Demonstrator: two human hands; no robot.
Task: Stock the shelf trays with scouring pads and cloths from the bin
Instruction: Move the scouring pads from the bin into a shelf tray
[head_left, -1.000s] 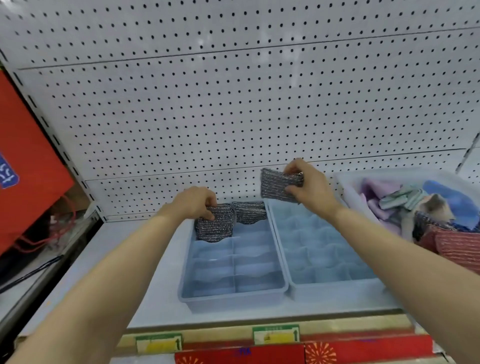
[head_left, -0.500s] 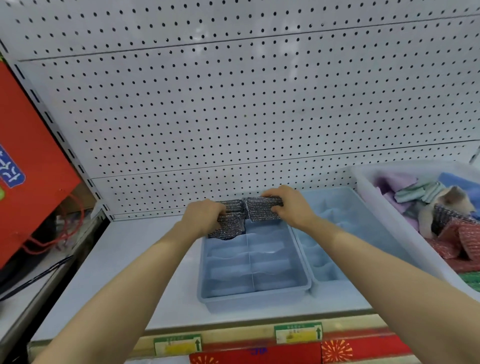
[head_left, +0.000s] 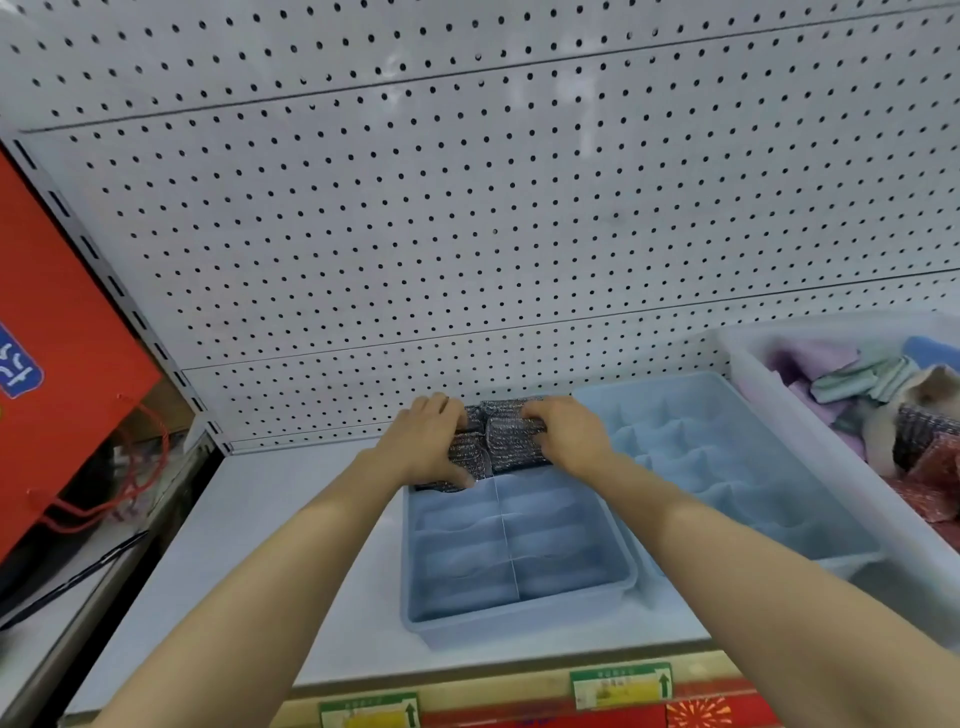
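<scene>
We see two grey metallic scouring pads side by side at the far end of the left tray (head_left: 519, 608), standing in its two farthest compartments, just in front of the pegboard wall (head_left: 467, 234). The left scouring pad (head_left: 465, 457) sits under the left hand (head_left: 431, 441), whose fingers curl over the pad's top edge while the thumb presses along its near face, so this grip is closed on the pad. The right scouring pad (head_left: 511, 436) touches the first along the tray's centre divider; the right hand (head_left: 569, 434) covers its right part, with fingers folded over its top edge, a grip pinching that pad. The remaining compartments of the left tray, nearer to us, hold nothing.

Just to the right, touching or nearly touching it, lies the right tray (head_left: 727, 467), a paler blue one with a grid of small cells, all bare. Farther right stands the translucent bin (head_left: 769, 415), holding a jumble of cloths (head_left: 857, 379) in lilac, pale green and blue, plus more scouring pads in grey and red near its near-right corner.

Both trays and the bin rest on the white shelf (head_left: 285, 519). Along its near edge run green and yellow price tags (head_left: 621, 686). At far left hangs a red bag (head_left: 62, 338) with red cord handles.
</scene>
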